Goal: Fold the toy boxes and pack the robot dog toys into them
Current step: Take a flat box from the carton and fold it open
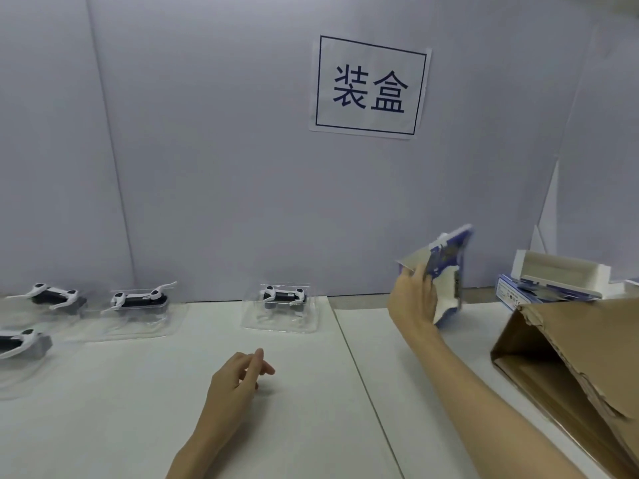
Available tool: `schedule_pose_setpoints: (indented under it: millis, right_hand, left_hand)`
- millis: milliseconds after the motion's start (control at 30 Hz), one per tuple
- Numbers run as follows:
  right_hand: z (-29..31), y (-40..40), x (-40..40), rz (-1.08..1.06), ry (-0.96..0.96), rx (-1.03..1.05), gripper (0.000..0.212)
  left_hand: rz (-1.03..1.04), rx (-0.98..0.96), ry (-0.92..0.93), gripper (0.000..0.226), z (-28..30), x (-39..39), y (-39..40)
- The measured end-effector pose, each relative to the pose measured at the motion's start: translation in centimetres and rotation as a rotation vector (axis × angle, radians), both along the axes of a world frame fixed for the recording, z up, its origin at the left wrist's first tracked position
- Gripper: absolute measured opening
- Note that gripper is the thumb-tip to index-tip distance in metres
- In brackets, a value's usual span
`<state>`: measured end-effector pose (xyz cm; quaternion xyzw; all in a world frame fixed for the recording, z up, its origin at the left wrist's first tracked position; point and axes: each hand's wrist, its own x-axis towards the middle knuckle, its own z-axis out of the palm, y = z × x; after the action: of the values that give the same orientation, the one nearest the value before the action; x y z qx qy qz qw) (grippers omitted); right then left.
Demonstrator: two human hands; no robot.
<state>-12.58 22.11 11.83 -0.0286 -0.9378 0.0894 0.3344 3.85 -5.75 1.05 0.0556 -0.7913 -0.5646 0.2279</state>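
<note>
A white table (pixel 276 409) ran up to the grey wall, a seam crossing its top right of centre. Four black-and-white robot dog toys lay on it in clear plastic trays: one near the back middle (pixel 283 294), two at back left (pixel 140 299) (pixel 55 296), one at the left edge (pixel 20 344). At right sat a torn brown carton (pixel 570 368), and behind it a blue-and-white toy box (pixel 518 295)
</note>
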Motion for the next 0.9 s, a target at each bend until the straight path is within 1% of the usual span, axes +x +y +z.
schedule_pose_setpoints:
  millis: [100,133,200,267,300,333,367,400,433,500,533,633,700,733,767,800,867,900]
  right_hand:
    - [-1.1,-1.5,2.3,0.321,0.297,-0.214,0.018]
    - [-1.3,-2.0,3.3,0.419,0.388,-0.302,0.017]
    - [-1.8,-3.0,5.4,0.588,0.463,-0.544,0.028]
    - [-2.1,-4.0,7.7,0.717,0.411,-0.861,0.043]
    - [-2.4,-4.5,8.7,0.772,0.34,-1.017,0.049]
    - [-2.9,-5.0,9.4,0.822,0.259,-1.143,0.052]
    - [-3.5,-5.6,9.9,0.857,0.195,-1.233,0.052]
    - [-4.1,-6.1,10.2,0.877,0.138,-1.306,0.052]
    - [-4.5,-6.7,10.5,0.892,0.077,-1.371,0.056]
    - [-4.9,-7.4,10.8,0.902,-0.027,-1.46,0.062]
    - [-5.0,-7.4,10.9,0.908,-0.052,-1.481,0.06]
    - [-5.1,-7.0,10.8,0.948,-0.103,-1.487,0.046]
    - [-5.3,-7.0,11.0,0.952,-0.166,-1.467,0.046]
    - [-5.4,-7.2,11.2,0.955,-0.2,-1.469,0.047]
    - [-5.4,-7.4,11.5,0.967,-0.23,-1.484,0.047]
    - [-5.4,-7.6,11.7,0.981,-0.252,-1.501,0.046]
    - [-5.3,-7.9,12.1,0.988,-0.269,-1.509,0.043]
    - [-5.3,-7.9,12.3,0.984,-0.264,-1.502,0.041]
  left_hand:
    - [0.027,-0.025,0.01,0.031,0.3,0.1,0.2]
    - [0.034,-0.022,0.019,0.029,0.5,0.1,0.2]
    - [0.053,0.004,0.035,0.023,1.0,0.3,0.3]
    - [0.06,0.039,0.048,0.013,1.6,0.5,0.4]
    - [0.045,0.065,0.047,0.012,2.0,0.6,0.5]
    - [0.013,0.102,0.038,0.02,2.5,0.8,0.6]
    - [-0.042,0.15,0.021,0.035,2.8,1.0,0.7]
    - [-0.121,0.209,-0.005,0.049,3.1,1.2,0.9]
    - [-0.212,0.27,-0.04,0.057,3.3,1.5,1.0]
    - [-0.386,0.353,-0.08,0.059,3.8,1.9,1.3]
    - [-0.436,0.378,-0.071,0.059,3.8,2.2,1.2]
    - [-0.452,0.417,-0.021,0.062,4.4,2.5,1.1]
    - [-0.409,0.37,0.003,0.057,5.4,2.6,1.8]
    - [-0.385,0.3,0.022,0.057,5.8,2.3,2.2]
    - [-0.362,0.23,0.042,0.06,6.2,2.0,2.4]
    - [-0.384,0.173,0.062,0.064,6.3,2.1,2.2]
    - [-0.433,0.145,0.067,0.07,6.5,2.3,2.1]
    - [-0.403,0.152,0.073,0.07,6.5,2.2,2.0]
